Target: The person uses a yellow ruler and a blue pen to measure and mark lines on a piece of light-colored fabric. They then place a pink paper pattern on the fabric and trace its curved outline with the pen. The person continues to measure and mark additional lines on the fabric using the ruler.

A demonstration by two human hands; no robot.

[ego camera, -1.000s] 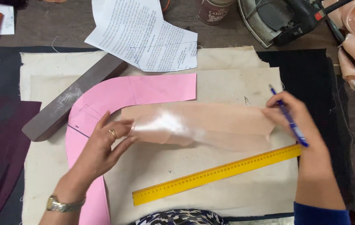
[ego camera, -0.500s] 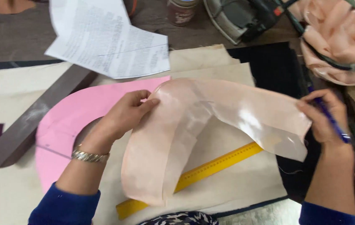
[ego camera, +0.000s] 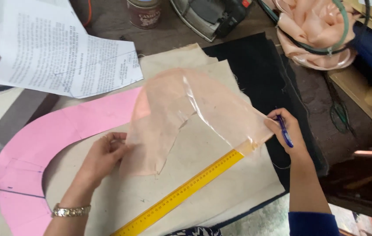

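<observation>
Pink curved paper pattern (ego camera: 41, 144) lies flat, left of left hand (ego camera: 105, 153). Left hand pinches lower edge of sheer peach fabric piece (ego camera: 186, 118). Fabric arcs up between the hands. Yellow ruler (ego camera: 186, 192) lies below it. Right hand (ego camera: 284, 131) pinches fabric's other end, gripping blue pen (ego camera: 283, 131).

Sheer peach fabric piece (ego camera: 186, 118) veils part of the pink paper pattern (ego camera: 50, 144) beneath. My left fingers (ego camera: 122, 146) tuck under its edge, tips unseen. Yellow ruler (ego camera: 181, 196) and pattern run off the bottom edge. Iron (ego camera: 210, 15) cut off at top.
</observation>
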